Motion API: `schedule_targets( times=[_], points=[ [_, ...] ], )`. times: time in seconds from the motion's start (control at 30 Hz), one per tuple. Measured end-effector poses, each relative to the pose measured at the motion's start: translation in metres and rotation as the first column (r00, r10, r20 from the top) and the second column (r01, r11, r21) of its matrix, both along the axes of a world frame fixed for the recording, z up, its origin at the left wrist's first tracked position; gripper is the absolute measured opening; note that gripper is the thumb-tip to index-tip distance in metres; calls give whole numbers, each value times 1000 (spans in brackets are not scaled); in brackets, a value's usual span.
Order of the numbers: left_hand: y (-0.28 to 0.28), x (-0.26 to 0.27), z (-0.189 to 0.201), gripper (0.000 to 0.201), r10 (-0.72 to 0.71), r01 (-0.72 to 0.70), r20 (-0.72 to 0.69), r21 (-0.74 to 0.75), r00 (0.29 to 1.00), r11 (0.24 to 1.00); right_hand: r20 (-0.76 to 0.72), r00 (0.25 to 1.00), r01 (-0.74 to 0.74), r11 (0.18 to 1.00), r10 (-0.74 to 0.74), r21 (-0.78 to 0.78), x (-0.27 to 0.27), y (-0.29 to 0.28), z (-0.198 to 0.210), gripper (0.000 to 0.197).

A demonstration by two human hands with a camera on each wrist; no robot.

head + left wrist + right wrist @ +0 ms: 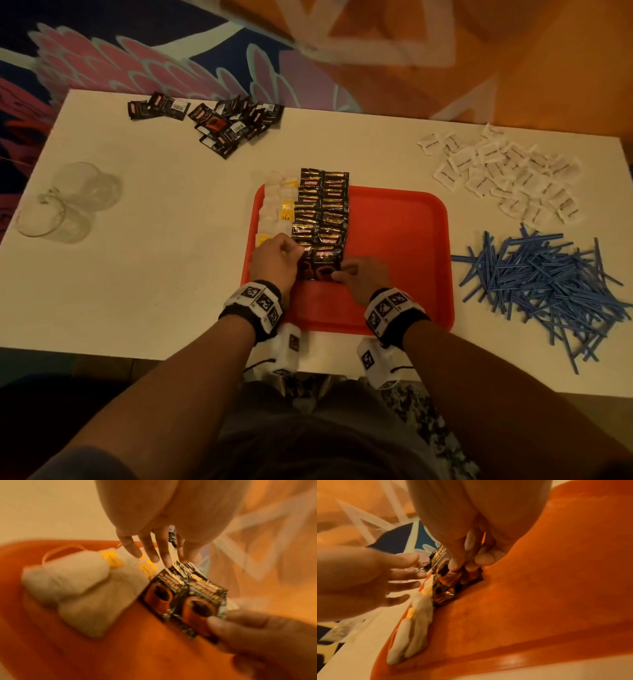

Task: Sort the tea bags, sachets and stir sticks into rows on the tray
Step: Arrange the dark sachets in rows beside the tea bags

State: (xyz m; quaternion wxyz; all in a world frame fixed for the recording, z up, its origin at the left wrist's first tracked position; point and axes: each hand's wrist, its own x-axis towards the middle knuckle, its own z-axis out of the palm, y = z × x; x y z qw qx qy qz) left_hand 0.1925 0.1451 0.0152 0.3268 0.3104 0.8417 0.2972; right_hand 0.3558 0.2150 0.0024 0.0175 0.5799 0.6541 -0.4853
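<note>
On the red tray (394,240), white tea bags (274,205) with yellow tags form a row along the left edge. Beside them, black coffee sachets (322,205) lie in two overlapping columns. My right hand (363,277) pinches the nearest black sachet (320,267) at its near edge, thumb on top, as the right wrist view shows (464,561). My left hand (277,260) has straight fingers (164,558) touching the far edge of the nearest sachets (197,601), next to the tea bags (77,588).
A loose pile of black sachets (219,120) lies at the table's far left. White sachets (507,174) are heaped at the far right, with blue stir sticks (548,284) below them. Glass mugs (68,202) stand on the left. The tray's right half is bare.
</note>
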Motion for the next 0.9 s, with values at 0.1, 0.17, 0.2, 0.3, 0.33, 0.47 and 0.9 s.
schedule_targets(
  times=[0.1, 0.17, 0.2, 0.3, 0.33, 0.47, 0.9],
  points=[
    [-6, -4, -8, 9, -320, 269, -374, -183, 871, 946, 45, 998, 39, 999, -38, -19, 8, 4, -8, 26],
    [-7, -5, -13, 15, -400, 313, -426, -261, 811, 913, 67, 997, 33, 999, -31, -20, 7, 6, -11, 27],
    [-7, -5, -17, 18, -417, 313, -432, -291, 800, 904, 72, 997, 27, 999, -25, -24, 6, 6, -12, 26],
    [-8, -4, -22, 25, -437, 310, -443, -332, 783, 891, 73, 997, 40, 998, -38, -37, 0, 8, -15, 18],
    [-7, -4, -23, 25, -437, 312, -443, -328, 783, 892, 71, 996, 56, 997, -53, -44, -1, 9, -16, 16],
    [-6, -2, -27, 26, -459, 320, -461, -350, 759, 880, 67, 992, 114, 992, -110, -58, -2, 11, -18, 17],
    [-3, -4, -27, 26, -452, 348, -432, -299, 781, 888, 76, 992, 106, 994, -104, -24, -7, 11, -18, 22]
  ],
)
